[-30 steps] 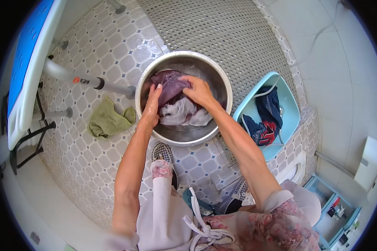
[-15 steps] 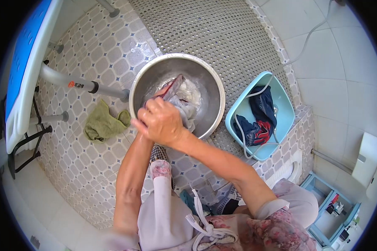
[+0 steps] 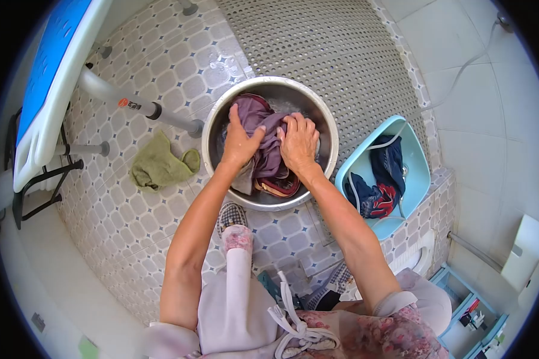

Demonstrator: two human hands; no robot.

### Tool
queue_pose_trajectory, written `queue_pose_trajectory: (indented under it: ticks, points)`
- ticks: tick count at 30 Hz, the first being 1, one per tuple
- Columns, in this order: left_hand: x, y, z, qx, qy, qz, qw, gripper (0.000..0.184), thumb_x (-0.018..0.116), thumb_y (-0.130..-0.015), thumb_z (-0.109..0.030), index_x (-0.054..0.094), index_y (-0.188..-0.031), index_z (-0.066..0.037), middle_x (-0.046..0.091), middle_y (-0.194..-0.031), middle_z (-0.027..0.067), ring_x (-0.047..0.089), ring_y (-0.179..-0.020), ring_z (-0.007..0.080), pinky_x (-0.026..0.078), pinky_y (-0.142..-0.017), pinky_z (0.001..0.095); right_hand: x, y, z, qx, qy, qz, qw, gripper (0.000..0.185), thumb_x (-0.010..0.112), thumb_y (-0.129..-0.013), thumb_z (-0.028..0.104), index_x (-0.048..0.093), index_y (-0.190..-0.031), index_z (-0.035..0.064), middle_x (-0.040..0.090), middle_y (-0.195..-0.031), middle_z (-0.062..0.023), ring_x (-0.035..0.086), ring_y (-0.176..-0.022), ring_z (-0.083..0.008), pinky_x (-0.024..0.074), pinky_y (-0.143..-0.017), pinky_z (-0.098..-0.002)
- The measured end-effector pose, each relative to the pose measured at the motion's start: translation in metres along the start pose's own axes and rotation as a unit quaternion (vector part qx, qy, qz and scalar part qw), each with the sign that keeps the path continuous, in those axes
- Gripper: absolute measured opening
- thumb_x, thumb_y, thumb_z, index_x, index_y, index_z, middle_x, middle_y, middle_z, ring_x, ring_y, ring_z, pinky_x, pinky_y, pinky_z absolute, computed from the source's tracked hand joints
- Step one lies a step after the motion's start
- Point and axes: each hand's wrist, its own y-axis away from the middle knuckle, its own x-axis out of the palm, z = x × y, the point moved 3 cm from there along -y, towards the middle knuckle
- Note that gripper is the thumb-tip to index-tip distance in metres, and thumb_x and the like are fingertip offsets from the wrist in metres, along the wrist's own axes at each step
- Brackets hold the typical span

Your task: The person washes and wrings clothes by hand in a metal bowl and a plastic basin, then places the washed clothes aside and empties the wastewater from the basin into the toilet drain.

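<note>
A steel basin point(image 3: 331, 134) on the floor holds a wet purple garment point(image 3: 272, 146) with dark red and yellowish trim, bunched up over some water. My left hand point(image 3: 241, 142) grips the cloth on its left side, thumb apart from the fingers. On the other side, the curled fingers of my right hand point(image 3: 299, 142) press into and hold the same garment. Folds of cloth hide some of the fingertips. Part of a greyish piece of fabric shows below my left hand.
A light blue tub point(image 3: 422, 173) with dark blue clothing point(image 3: 388, 158) and a pale hose stands to the right. Left of the basin lies a green cloth point(image 3: 161, 164). A blue-and-white shower seat point(image 3: 51, 78) stands at upper left, beside a perforated mat point(image 3: 329, 54).
My hands were close together over bunched greyish cloth, right over left. They have moved apart inside the basin, and the purple side of the garment now shows between them.
</note>
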Motion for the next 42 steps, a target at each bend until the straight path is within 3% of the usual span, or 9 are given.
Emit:
queue_pose_trajectory:
  ticks: [7,10,13,15,18,25,30,39,42]
  points:
    - [0.027,-0.013,0.009,0.057,-0.35,0.061,0.933,0.083,0.071,-0.083,-0.032,0.027,-0.154,-0.028,0.047,-0.134,0.0212,0.06,-0.107,0.0449,0.053,-0.087,0.0521,0.028,-0.01,0.009,0.07,0.09,0.193,0.974,0.043,0.067,-0.084,0.031,0.056,-0.119,0.0094,0.054,-0.125,-0.0145,0.047,-0.117,-0.0337,0.0376,-0.094,-0.0495]
    - [0.026,-0.025,0.006,0.065,-0.377,0.102,0.918,0.08,0.07,-0.083,-0.036,0.031,-0.152,-0.027,0.047,-0.137,0.0182,0.057,-0.113,0.0429,0.052,-0.09,0.0522,0.034,-0.021,0.001,0.054,0.09,0.094,0.99,0.035,0.069,-0.082,0.031,0.061,-0.109,0.0094,0.062,-0.106,-0.0139,0.057,-0.106,-0.0343,0.0443,-0.086,-0.0483]
    - [0.01,-0.027,0.012,0.006,-0.205,0.123,0.971,0.077,0.07,-0.082,-0.04,0.035,-0.151,-0.027,0.049,-0.134,0.0198,0.053,-0.121,0.0412,0.049,-0.096,0.0509,0.036,-0.031,-0.022,0.137,-0.125,0.075,0.98,0.024,0.073,-0.079,0.026,0.065,-0.094,0.0079,0.065,-0.082,-0.01,0.065,-0.08,-0.0272,0.0501,-0.068,-0.04]
    - [-0.001,-0.021,0.025,0.013,-0.045,0.115,0.992,0.09,0.072,-0.077,-0.048,0.035,-0.15,-0.011,0.047,-0.138,0.0236,0.051,-0.125,0.0406,0.041,-0.106,0.0444,0.025,-0.03,-0.026,0.285,-0.403,0.032,0.869,0.018,0.075,-0.08,0.016,0.068,-0.094,0.0072,0.058,-0.066,0.0009,0.055,-0.06,-0.0069,0.0454,-0.057,-0.025]
    - [-0.017,-0.007,0.022,-0.003,0.021,0.114,0.993,0.111,0.081,-0.07,-0.049,0.026,-0.149,0.006,0.046,-0.14,0.0269,0.051,-0.128,0.0379,0.035,-0.112,0.0387,-0.042,-0.04,0.004,0.175,-0.486,-0.028,0.856,0.014,0.074,-0.081,0.005,0.065,-0.091,0.0058,0.06,-0.079,0.0035,0.052,-0.071,-0.004,0.0444,-0.065,-0.0218]
    - [-0.049,0.018,-0.021,0.019,0.21,0.208,0.955,0.104,0.091,-0.066,-0.03,0.034,-0.148,0.0,0.053,-0.138,0.0172,0.051,-0.128,0.0245,0.038,-0.109,0.0346,-0.178,-0.048,0.071,-0.063,-0.537,-0.037,0.84,0.019,0.076,-0.072,-0.005,0.063,-0.081,0.0044,0.059,-0.081,-0.0029,0.056,-0.074,-0.0115,0.0433,-0.067,-0.0234]
    - [-0.071,0.038,-0.039,-0.047,0.295,0.264,0.917,0.046,0.08,-0.067,-0.005,0.065,-0.11,-0.001,0.069,-0.097,0.0004,0.058,-0.091,0.0099,0.047,-0.089,0.0268,-0.237,-0.051,0.082,-0.129,-0.584,-0.101,0.795,0.026,0.075,-0.068,-0.007,0.062,-0.085,0.0073,0.054,-0.08,-0.0045,0.051,-0.075,-0.0165,0.0412,-0.071,-0.0299]
    - [-0.056,0.02,0.005,-0.039,0.233,0.116,0.965,0.045,0.066,-0.071,-0.018,0.064,-0.111,0.002,0.071,-0.097,0.0118,0.066,-0.095,0.0231,0.049,-0.089,0.0343,-0.179,-0.044,0.054,0.019,-0.432,0.021,0.902,0.037,0.071,-0.081,0.003,0.066,-0.117,0.0027,0.064,-0.105,-0.0053,0.058,-0.089,-0.0144,0.046,-0.085,-0.0266]
    - [-0.039,0.022,0.002,-0.106,-0.084,0.093,0.986,0.07,0.07,-0.074,-0.023,0.045,-0.133,0.007,0.066,-0.104,0.0287,0.065,-0.103,0.0374,0.05,-0.091,0.0426,-0.111,-0.038,0.037,-0.013,-0.338,0.006,0.941,0.025,0.071,-0.08,0.005,0.07,-0.104,0.0074,0.067,-0.095,-0.0069,0.064,-0.082,-0.0181,0.0501,-0.075,-0.0292]
